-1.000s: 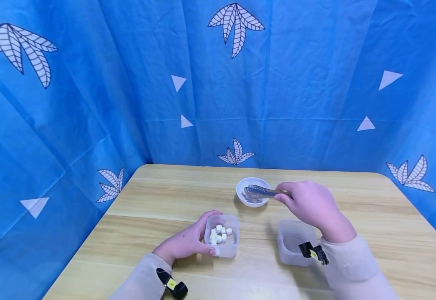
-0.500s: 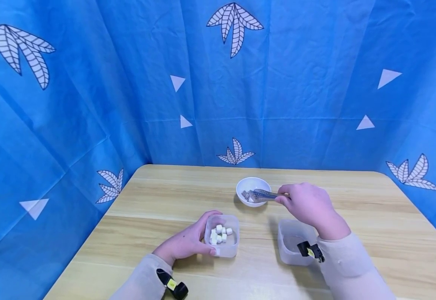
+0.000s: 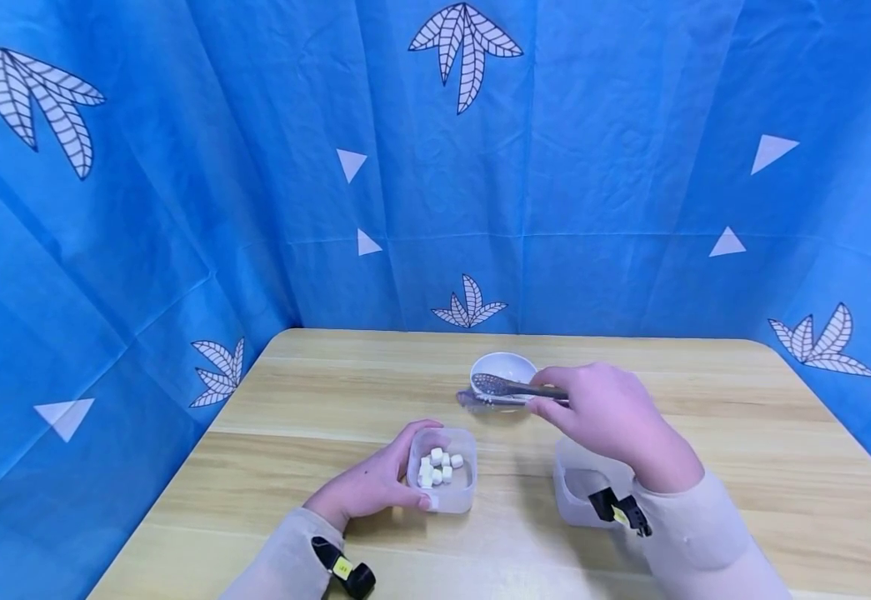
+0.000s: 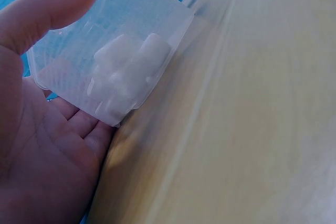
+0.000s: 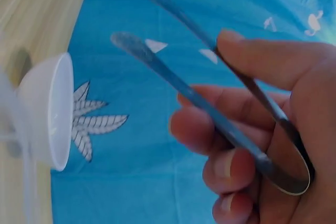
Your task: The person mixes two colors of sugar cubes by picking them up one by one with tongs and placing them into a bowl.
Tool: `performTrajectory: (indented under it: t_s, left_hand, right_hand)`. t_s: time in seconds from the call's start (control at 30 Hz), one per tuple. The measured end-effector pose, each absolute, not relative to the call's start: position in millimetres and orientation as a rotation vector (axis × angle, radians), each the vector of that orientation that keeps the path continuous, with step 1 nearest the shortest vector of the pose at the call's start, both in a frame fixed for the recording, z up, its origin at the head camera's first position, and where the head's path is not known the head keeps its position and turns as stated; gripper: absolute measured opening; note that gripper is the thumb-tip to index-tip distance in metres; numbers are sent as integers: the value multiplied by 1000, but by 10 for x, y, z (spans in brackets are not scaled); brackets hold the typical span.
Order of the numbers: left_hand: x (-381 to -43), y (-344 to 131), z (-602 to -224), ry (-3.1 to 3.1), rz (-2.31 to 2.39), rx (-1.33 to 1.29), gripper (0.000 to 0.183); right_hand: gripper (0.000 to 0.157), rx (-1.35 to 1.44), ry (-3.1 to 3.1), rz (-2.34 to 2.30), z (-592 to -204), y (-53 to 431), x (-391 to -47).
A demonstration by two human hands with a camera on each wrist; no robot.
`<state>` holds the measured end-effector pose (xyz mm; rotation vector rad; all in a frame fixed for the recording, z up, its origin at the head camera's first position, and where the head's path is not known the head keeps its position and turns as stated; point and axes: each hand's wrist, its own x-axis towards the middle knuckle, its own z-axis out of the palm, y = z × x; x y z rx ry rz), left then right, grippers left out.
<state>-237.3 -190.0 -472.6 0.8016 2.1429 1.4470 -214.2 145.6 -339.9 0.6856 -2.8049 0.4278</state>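
My left hand grips a translucent plastic container, thumb and fingers on its side walls. Several small white cubes lie inside, also showing as white lumps through its wall in the left wrist view. My right hand holds metal tongs with perforated ends over the white bowl. The tongs' two arms stand apart, and in the right wrist view nothing shows between their tips. Much of the bowl's inside is hidden behind the tongs.
A second translucent container stands on the wooden table below my right forearm, partly covered by it. A blue patterned curtain rises behind and to the left of the table.
The tongs have come up from inside the bowl and moved slightly left, their arms now spread wide. My left hand and its container have stayed in place.
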Motion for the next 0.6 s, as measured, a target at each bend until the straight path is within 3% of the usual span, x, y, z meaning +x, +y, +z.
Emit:
performTrajectory:
  t_s: [0.27, 0.6]
  left_hand:
    - [-2367, -1899, -4713, 2141, 1446, 779, 100]
    - [-2374, -1896, -4710, 2108, 1461, 802, 103]
  right_hand:
    - [26, 982, -2707, 372, -3354, 1273, -1987]
    - [15, 1074, -2686, 353, -3487, 1056, -1924]
